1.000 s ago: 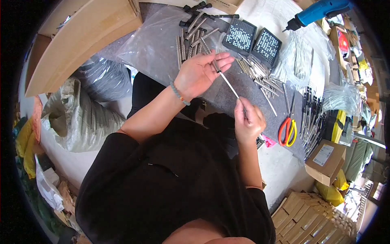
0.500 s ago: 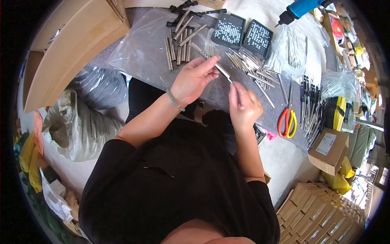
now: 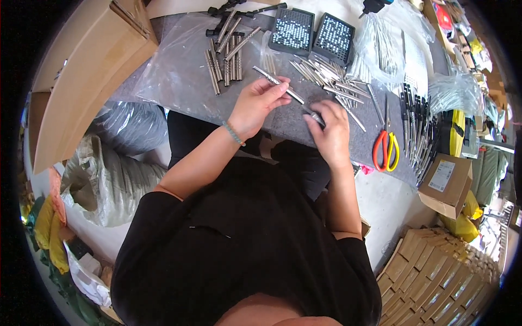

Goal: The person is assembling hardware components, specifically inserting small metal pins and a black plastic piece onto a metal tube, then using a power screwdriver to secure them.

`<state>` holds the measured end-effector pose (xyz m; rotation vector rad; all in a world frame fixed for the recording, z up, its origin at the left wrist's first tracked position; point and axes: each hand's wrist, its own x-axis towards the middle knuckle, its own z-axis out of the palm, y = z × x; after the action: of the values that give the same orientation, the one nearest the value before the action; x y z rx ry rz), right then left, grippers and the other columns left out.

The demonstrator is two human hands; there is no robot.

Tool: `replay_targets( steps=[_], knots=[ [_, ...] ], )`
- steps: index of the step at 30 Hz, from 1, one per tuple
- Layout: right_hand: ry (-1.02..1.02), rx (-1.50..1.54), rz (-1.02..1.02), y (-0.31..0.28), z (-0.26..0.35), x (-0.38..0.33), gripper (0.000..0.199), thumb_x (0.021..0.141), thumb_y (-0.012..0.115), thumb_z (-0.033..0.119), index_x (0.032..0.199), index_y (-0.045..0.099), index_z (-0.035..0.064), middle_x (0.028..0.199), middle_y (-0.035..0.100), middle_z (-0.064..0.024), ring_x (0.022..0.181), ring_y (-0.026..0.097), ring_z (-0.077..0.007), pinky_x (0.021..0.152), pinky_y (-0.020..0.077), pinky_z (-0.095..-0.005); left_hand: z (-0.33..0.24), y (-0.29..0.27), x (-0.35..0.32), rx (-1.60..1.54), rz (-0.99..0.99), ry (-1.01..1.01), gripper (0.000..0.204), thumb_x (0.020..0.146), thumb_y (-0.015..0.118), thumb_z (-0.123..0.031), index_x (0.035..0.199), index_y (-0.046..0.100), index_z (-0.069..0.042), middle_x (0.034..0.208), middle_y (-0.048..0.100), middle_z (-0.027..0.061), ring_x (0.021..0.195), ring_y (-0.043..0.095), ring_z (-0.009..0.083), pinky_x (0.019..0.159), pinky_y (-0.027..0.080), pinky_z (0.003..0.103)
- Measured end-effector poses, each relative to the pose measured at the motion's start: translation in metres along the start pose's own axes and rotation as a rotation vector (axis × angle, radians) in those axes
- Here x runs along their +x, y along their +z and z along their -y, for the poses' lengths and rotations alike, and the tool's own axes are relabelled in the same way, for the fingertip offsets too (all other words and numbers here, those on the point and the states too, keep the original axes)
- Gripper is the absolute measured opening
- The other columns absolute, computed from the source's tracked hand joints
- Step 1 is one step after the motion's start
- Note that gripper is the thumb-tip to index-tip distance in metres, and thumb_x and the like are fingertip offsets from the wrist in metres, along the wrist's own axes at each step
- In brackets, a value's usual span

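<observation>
My left hand (image 3: 255, 106) pinches a perforated metal tube (image 3: 294, 96) between thumb and fingers, tilted with its lower end toward my right hand. Fingers curled, my right hand (image 3: 331, 130) is low over the table's front edge, closed around a small thin metal piece (image 3: 314, 115); its exact kind is partly hidden by the fingers. A gap separates this piece from the tube's end. Just beyond my right hand lies a loose heap of metal tubes (image 3: 326, 76). More perforated tubes (image 3: 232, 60) are piled on clear plastic, beyond my left hand.
Two black trays (image 3: 292, 46) of small shiny pieces stand at the back. Scissors (image 3: 386, 149) with red and yellow handles lie on the right, beside several black-ended rods (image 3: 416, 127). A cardboard box (image 3: 446, 185) sits at the right edge; a large carton (image 3: 92, 70) stands left.
My right hand has moved away from the tube's lower end, and its fingers are more curled. The tube stays in my left hand. The whole view has shifted slightly.
</observation>
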<state>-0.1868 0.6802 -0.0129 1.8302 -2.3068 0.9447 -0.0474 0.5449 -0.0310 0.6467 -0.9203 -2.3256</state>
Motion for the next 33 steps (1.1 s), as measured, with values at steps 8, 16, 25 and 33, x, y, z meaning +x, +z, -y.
replay_targets(
  steps=[8, 16, 25, 33],
  knots=[
    [0.161, -0.032, 0.0, -0.002, 0.022, -0.001, 0.02, 0.085, 0.061, 0.022, 0.1, 0.061, 0.0098, 0.081, 0.064, -0.01, 0.07, 0.062, -0.0326, 0.064, 0.0494, -0.0396, 0.0, 0.002, -0.004, -0.07, 0.078, -0.097, 0.018, 0.09, 0.058, -0.011, 0.104, 0.061, 0.0, 0.1, 0.063, 0.0069, 0.09, 0.061, 0.0153, 0.084, 0.051, 0.031],
    [0.062, -0.066, -0.021, -0.007, 0.026, 0.004, 0.023, 0.086, 0.061, 0.024, 0.105, 0.061, 0.0116, 0.079, 0.062, -0.0091, 0.066, 0.062, -0.0298, 0.056, 0.0488, -0.0384, -0.004, 0.001, -0.005, -0.147, 0.014, -0.065, 0.016, 0.089, 0.061, -0.013, 0.099, 0.061, 0.0, 0.095, 0.064, 0.0075, 0.085, 0.063, 0.0159, 0.081, 0.052, 0.029],
    [0.051, -0.197, -0.031, -0.01, 0.035, 0.007, 0.026, 0.082, 0.066, 0.026, 0.105, 0.064, 0.0131, 0.077, 0.062, -0.0077, 0.065, 0.062, -0.0282, 0.055, 0.0482, -0.0371, -0.003, 0.0, -0.006, -0.155, -0.028, -0.027, 0.014, 0.088, 0.061, -0.012, 0.096, 0.062, 0.0, 0.093, 0.064, 0.0083, 0.082, 0.064, 0.0168, 0.079, 0.053, 0.029],
    [0.37, 0.324, 0.184, -0.017, 0.036, 0.013, 0.026, 0.083, 0.067, 0.024, 0.1, 0.061, 0.0065, 0.082, 0.063, -0.0127, 0.072, 0.062, -0.0324, 0.062, 0.049, -0.0363, -0.009, 0.004, -0.013, 0.027, 0.083, 0.026, 0.018, 0.088, 0.061, -0.011, 0.103, 0.061, 0.001, 0.094, 0.063, 0.0064, 0.086, 0.062, 0.0144, 0.079, 0.053, 0.028]
  ],
)
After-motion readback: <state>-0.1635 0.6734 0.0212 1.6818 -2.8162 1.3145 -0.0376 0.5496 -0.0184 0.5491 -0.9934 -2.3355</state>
